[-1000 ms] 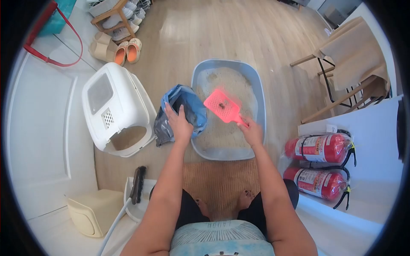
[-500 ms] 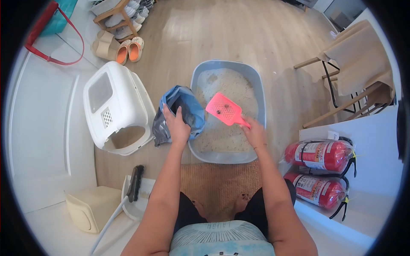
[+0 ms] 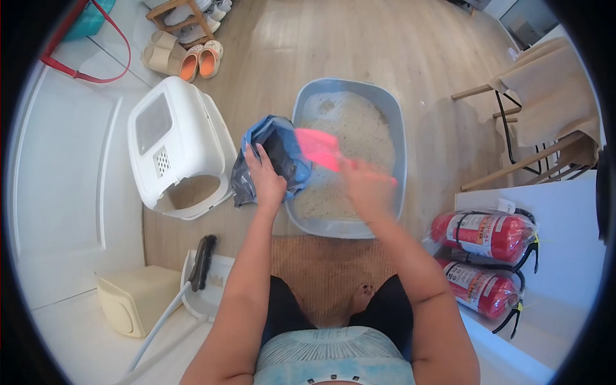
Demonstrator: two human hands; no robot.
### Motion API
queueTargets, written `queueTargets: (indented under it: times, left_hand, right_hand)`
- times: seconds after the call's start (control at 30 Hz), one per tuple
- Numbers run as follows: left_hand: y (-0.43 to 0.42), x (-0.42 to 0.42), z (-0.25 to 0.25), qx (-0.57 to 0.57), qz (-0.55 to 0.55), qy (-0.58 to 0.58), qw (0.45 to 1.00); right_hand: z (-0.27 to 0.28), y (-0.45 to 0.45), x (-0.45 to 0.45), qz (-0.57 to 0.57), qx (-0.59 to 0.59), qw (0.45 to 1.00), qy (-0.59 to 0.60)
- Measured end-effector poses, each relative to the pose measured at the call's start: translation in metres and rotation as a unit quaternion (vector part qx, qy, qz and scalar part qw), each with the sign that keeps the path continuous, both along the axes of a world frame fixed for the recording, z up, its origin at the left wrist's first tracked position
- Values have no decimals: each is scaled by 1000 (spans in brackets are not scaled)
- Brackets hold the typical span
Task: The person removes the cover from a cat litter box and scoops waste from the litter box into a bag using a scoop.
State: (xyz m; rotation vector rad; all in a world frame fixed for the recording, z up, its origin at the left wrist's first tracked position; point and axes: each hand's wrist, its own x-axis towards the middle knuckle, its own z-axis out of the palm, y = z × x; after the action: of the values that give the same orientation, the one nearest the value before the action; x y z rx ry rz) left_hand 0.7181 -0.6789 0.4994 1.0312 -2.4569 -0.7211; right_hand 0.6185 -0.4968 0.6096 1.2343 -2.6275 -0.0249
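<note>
While the left hand grasps the blue-and-black plastic bag left of the grey plastic tray, apparently spreading its mouth, the right hand grips the pink plastic scoop above the tray.

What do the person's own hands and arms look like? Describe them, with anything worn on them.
Both arms, left and right, are bare as far as they show, with no sleeve in view. The left hand wears no glove, and no ring or bracelet shows on it. The right hand is ungloved too, but too blurred to tell about rings or a bracelet.
</note>
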Motion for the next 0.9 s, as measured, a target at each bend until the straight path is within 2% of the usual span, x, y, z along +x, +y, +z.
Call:
queueTargets:
  times: [0.07, 0.13, 0.17, 0.23, 0.33, 0.47, 0.53, 0.67, 0.73, 0.9]
  left_hand:
    - [-1, 8, -2, -15, -7, 32, 999]
    - [0, 12, -1, -13, -2, 19, 1000]
    - [0, 14, -1, -15, 3, 9, 1000]
    - [-6, 16, -3, -7, -2, 20, 1000]
    - [-8, 19, -4, 16, -9, 41, 999]
    - [-11, 22, 3, 59, -8, 54, 997]
    - [-12, 21, 3, 58, -10, 52, 997]
    - [-17, 19, -1, 63, -6, 60, 996]
    - [-17, 20, -2, 68, -7, 60, 996]
    - [-25, 21, -4, 66, -4, 55, 996]
  right_hand:
    - [6, 32, -22, -46, 42, 994, -94]
    - [-21, 54, -43, -104, 176, 961, -185]
    - [-41, 65, -46, -104, 178, 960, -187]
    - [-85, 82, -48, -84, 247, 929, -262]
    - [-138, 89, -48, -55, 287, 915, -279]
    - [-189, 92, -39, -84, 243, 909, -329]
    - [-194, 82, -22, -84, 171, 912, -362]
    - [-202, 67, 1, -142, 147, 894, -398]
    - [-211, 67, 14, -154, 66, 900, -402]
    - [-191, 55, 22, -200, 39, 883, -422]
